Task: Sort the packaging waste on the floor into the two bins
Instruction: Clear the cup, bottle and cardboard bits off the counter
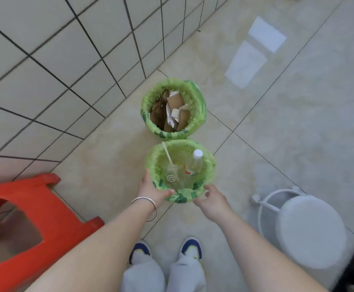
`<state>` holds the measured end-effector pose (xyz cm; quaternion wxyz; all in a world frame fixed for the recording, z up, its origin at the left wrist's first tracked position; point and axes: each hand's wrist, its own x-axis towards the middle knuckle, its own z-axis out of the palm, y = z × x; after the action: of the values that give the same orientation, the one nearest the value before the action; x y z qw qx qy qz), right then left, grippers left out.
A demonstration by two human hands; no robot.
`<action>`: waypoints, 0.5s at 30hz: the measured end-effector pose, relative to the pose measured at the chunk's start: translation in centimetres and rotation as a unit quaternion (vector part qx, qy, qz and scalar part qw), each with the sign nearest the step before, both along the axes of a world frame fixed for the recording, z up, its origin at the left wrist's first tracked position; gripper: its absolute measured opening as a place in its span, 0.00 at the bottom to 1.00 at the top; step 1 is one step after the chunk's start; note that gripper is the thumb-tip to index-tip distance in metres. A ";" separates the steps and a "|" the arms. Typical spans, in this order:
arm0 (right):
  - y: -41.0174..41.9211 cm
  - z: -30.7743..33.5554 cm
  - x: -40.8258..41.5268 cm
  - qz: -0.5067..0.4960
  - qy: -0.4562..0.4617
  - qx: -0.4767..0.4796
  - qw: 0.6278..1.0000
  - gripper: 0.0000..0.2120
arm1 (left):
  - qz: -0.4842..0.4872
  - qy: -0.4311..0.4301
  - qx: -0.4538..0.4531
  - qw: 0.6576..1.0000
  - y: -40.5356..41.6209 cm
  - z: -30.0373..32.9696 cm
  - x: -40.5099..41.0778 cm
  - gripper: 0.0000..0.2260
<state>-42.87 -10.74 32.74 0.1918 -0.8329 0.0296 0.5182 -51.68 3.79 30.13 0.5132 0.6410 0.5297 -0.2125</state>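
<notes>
Both hands at near bin: left hand grips rim, right hand spread, fingers touching rim. Plastic bottle, cup inside; cardboard in far bin just beyond. No waste visible on floor; sorting looks finished. Next: likely straighten near bin, release.

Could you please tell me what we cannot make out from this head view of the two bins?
- Far bin: what lies beneath the cardboard pieces is hidden by them.
- Near bin: its outer wall and base are hidden by the green liner.
- Clear cup: contents unreadable, transparent and blurred.
- Bottle: label too small to read.
- Left hand: fingers partly hidden behind the near rim.
- Red stool: cut by the left edge.
</notes>
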 end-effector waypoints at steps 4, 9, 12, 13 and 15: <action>2.1 4.4 -0.9 0.054 0.006 0.006 0.999 0.24 | -0.006 -0.012 -0.006 1.000 2.0 5.7 -0.5 0.31; 6.7 13.2 -1.9 0.113 -0.021 0.048 0.992 0.20 | 0.042 -0.033 0.058 0.997 5.3 16.0 -2.5 0.24; 10.1 19.4 -3.7 0.155 -0.048 0.096 0.982 0.19 | 0.080 -0.054 0.105 0.990 7.0 23.1 -5.4 0.22; 11.1 21.5 -4.7 0.171 -0.054 0.111 0.977 0.19 | 0.106 -0.065 0.115 0.986 7.3 25.4 -6.7 0.21; 12.9 25.7 -7.0 0.202 -0.063 0.145 0.967 0.17 | 0.159 -0.087 0.139 0.974 7.8 29.8 -9.5 0.19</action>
<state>-49.91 2.18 58.47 0.2033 -0.8158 -0.2266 0.4917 -61.19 11.64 59.88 0.4905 0.6293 0.6028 0.0038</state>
